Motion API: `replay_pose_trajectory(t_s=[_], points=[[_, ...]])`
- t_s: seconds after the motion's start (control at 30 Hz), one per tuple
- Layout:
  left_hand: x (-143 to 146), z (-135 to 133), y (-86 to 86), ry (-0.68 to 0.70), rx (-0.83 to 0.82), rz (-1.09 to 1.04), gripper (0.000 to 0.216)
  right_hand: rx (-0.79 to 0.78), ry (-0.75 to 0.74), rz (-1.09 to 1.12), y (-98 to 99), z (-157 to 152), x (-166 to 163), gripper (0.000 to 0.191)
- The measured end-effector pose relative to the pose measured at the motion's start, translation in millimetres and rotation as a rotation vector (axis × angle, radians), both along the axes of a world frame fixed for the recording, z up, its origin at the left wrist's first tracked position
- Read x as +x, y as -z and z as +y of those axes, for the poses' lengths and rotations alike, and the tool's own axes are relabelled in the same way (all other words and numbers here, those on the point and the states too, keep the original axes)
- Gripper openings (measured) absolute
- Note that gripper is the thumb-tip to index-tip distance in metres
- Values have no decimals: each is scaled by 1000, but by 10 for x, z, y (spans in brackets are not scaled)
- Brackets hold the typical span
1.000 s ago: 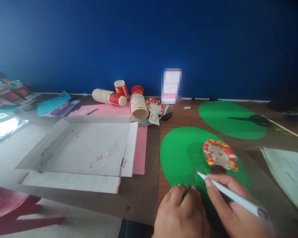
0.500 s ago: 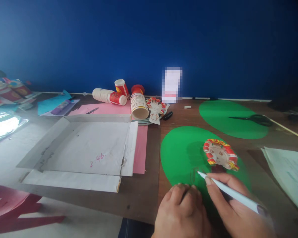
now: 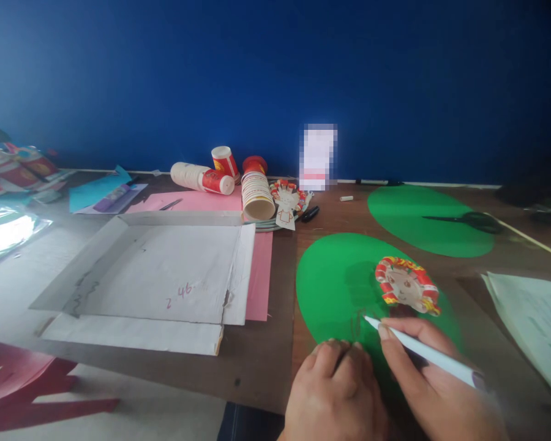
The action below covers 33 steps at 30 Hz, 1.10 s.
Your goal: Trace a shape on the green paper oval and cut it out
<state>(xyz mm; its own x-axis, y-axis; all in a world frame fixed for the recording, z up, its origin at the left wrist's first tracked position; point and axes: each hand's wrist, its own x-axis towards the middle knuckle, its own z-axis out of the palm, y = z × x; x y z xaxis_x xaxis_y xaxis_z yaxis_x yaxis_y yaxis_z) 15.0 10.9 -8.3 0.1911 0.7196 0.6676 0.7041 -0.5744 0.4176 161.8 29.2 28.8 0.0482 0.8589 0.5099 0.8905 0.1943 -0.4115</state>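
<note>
A white marker [image 3: 429, 352] is pinched in my right hand [image 3: 422, 380]. Its tip touches a green oval paper [image 3: 326, 275], beside a few faint dark strokes [image 3: 358, 321]. My left hand [image 3: 335, 389] rests with curled fingers over the paper's near edge; what lies under those fingers is hidden. Just above my right hand, a paper-cup face [image 3: 406, 285] with curled red and yellow strips around it lies on the green paper. Drawn features show on its pale middle.
Behind lies another green oval [image 3: 395, 214] with black scissors [image 3: 468, 220]. Paper cups [image 3: 257, 196] lie near the blue wall, by a small cutout figure [image 3: 284, 208] and a black marker [image 3: 310, 214]. At left sits a white cardboard lid [image 3: 156, 269]; a paper sheet [image 3: 532, 324] is at right.
The marker and both hands stay almost in place, the tip still on the green paper. The whole view has shifted very slightly.
</note>
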Motion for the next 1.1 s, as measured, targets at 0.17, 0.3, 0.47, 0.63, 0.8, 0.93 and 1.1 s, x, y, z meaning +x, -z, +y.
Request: replay_pose_trajectory(t_s=[0.17,0.3,0.47,0.63,0.8,0.93,1.1], points=[[-34,20,-22,16,27,8,22,-5,-7,13,-5,2,-5,21],[-50,32,-35,33,47,10,21,-20,-10,29,-31,6,-15,21],[-56,37,-56,51,62,25,20,-40,-6,31,-38,17,0,21],[-49,14,-54,33,20,10,22,-35,40,79,-2,-48,57,22],[-34,13,-45,16,34,-4,20,-32,68,143,-9,-68,69,25],[-24,14,-44,26,36,-2,21,-32,29,100,-42,-37,48,23],[-6,-17,-19,-11,-15,-15,22,-41,27,88,-22,-24,35,24]])
